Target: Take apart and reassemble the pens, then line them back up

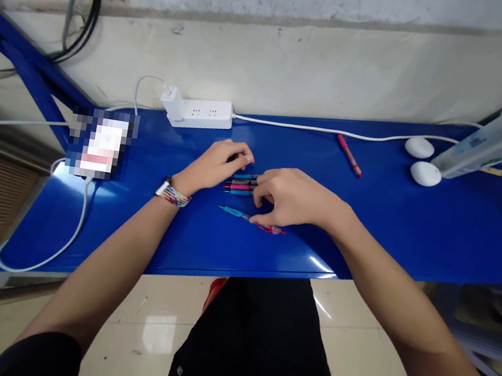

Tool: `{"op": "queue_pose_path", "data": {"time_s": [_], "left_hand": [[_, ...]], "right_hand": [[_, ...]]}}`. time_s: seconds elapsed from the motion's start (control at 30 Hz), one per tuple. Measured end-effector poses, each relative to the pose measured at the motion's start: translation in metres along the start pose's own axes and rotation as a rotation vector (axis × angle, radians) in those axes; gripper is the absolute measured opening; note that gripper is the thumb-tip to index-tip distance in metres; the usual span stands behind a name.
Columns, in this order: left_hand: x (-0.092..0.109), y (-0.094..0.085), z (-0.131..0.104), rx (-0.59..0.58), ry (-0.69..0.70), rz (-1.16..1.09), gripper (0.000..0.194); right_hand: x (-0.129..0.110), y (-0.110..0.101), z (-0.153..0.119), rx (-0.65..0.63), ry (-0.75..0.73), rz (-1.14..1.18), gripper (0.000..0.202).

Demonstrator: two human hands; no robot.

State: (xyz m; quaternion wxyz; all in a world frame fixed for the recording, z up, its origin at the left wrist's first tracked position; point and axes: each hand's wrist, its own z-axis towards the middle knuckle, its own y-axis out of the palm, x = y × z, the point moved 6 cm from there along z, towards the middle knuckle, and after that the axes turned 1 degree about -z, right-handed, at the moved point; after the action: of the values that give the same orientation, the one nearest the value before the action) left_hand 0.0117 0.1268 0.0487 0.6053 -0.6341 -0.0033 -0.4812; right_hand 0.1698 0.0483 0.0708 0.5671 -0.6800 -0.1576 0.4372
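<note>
My left hand [219, 164] rests on the blue table, fingers curled and thumb tip against the index finger, with nothing visible in it. It wears a multicoloured wristband [174, 193]. A row of several pens [240, 186], with blue, grey and pink grips, lies side by side between my hands, their right ends hidden. My right hand [294, 198] is over those ends, fingers bent, thumb apart from them. Its thumb tip touches a blue-gripped pen [234, 212] in front of the row. A red clip end [273, 229] shows under the hand; I cannot tell whether it belongs to that pen.
A red pen [350, 156] lies alone at the back right. Behind stand a white power strip [205, 114] and its cable. Two white rounded objects [419, 147] sit beside a tilted clear plastic container [481, 145]. A blurred-out device [102, 145] with cables is at left.
</note>
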Motion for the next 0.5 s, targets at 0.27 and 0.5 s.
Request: {"op": "queue_pose_path", "data": {"time_s": [0.27,0.5], "left_hand": [[-0.003,0.0,-0.001,0.042,0.017,-0.137,0.029],[-0.007,-0.003,0.0,0.154,0.024,-0.514,0.046]], "right_hand": [[-0.02,0.019,0.004,-0.037,-0.11,0.035,0.019],[0.01,-0.011,-0.002,0.218,-0.072,0.342,0.007]]}}
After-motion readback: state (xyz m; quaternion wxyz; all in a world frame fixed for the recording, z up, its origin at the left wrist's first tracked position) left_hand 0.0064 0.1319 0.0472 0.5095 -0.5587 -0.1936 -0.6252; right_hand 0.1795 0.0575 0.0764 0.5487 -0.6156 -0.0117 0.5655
